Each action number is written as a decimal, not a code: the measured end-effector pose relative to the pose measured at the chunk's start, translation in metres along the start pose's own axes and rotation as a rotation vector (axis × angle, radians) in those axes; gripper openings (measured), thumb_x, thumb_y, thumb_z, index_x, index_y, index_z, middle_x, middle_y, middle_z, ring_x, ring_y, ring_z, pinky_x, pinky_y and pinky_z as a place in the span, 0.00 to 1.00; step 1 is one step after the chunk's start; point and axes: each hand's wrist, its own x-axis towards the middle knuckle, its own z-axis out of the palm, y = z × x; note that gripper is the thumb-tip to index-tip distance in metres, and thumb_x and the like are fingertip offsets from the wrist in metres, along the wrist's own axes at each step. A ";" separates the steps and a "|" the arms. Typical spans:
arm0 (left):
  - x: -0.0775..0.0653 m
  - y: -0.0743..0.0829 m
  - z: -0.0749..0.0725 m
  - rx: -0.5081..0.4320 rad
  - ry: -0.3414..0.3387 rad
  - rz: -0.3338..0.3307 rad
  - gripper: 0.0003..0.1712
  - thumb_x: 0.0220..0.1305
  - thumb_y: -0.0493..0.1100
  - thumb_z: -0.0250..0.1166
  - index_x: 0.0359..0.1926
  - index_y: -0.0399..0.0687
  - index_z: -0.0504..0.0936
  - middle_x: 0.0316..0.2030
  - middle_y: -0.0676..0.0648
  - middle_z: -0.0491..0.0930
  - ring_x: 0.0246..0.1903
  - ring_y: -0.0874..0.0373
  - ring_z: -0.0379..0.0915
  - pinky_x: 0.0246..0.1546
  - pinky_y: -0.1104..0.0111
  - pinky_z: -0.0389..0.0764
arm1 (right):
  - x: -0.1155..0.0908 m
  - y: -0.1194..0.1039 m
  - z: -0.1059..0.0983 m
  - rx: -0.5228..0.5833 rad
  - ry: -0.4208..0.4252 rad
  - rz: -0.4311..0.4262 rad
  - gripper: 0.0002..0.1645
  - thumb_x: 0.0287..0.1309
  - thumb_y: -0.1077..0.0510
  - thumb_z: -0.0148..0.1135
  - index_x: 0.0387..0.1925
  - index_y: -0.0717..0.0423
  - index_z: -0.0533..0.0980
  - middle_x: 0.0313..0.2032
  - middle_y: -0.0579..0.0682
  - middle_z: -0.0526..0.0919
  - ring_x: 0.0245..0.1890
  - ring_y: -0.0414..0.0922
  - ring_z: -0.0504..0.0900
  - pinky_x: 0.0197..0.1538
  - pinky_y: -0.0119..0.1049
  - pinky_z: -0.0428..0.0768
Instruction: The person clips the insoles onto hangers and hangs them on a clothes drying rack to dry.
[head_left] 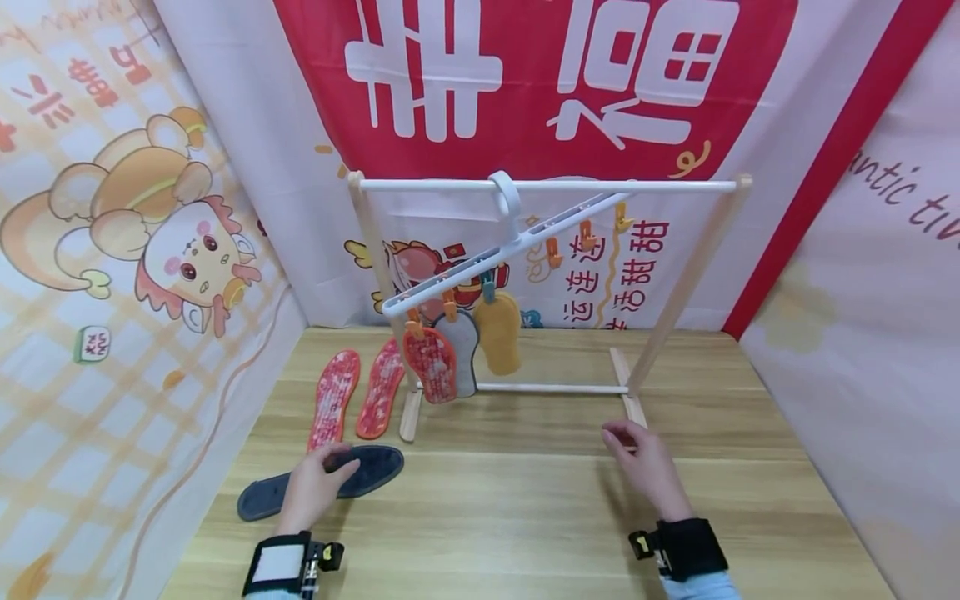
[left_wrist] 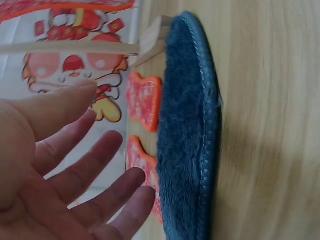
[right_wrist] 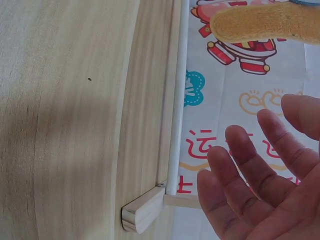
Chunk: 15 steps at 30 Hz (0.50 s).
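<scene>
My left hand (head_left: 309, 490) hovers over a dark blue insole (head_left: 373, 471) lying on the table, fingers relaxed and holding nothing. In the left wrist view this insole (left_wrist: 185, 130) has a fuzzy top and a stitched edge, apart from the fingers. Two red-and-white insoles (head_left: 335, 396) with orange rims lie just beyond it. At the right, my right hand (head_left: 647, 468) is held above the table with loosely bent fingers and nothing in them. From a white clip hanger (head_left: 450, 273) hang a red insole (head_left: 431, 367), a grey one (head_left: 465, 342) and a yellow one (head_left: 498, 333).
The hanger hooks over the top bar (head_left: 645, 187) of a wooden rack, slanting across it. Orange and yellow clips (head_left: 587, 233) dangle from its far half. The rack's feet (head_left: 410, 415) stand on the wooden table (head_left: 510, 517). Printed cloths (head_left: 247, 167) close in the back and sides.
</scene>
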 end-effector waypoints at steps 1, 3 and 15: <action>0.004 0.000 0.001 0.020 -0.007 0.026 0.24 0.64 0.44 0.70 0.58 0.40 0.79 0.55 0.35 0.78 0.55 0.39 0.73 0.52 0.46 0.74 | 0.000 0.000 0.001 0.001 0.001 0.004 0.12 0.69 0.59 0.61 0.48 0.61 0.81 0.40 0.54 0.85 0.43 0.51 0.83 0.44 0.40 0.82; 0.012 -0.001 0.004 0.053 -0.026 0.072 0.25 0.62 0.42 0.71 0.58 0.39 0.79 0.55 0.35 0.78 0.56 0.38 0.72 0.53 0.45 0.74 | 0.000 0.000 0.001 0.001 0.001 0.018 0.12 0.69 0.59 0.61 0.48 0.61 0.81 0.41 0.53 0.85 0.43 0.50 0.83 0.44 0.39 0.82; 0.035 -0.007 0.020 0.363 -0.126 0.174 0.32 0.48 0.42 0.80 0.55 0.40 0.81 0.50 0.36 0.79 0.52 0.34 0.69 0.49 0.40 0.70 | 0.013 -0.013 -0.002 0.006 -0.018 0.001 0.15 0.70 0.55 0.60 0.50 0.60 0.80 0.42 0.52 0.85 0.44 0.49 0.82 0.48 0.46 0.81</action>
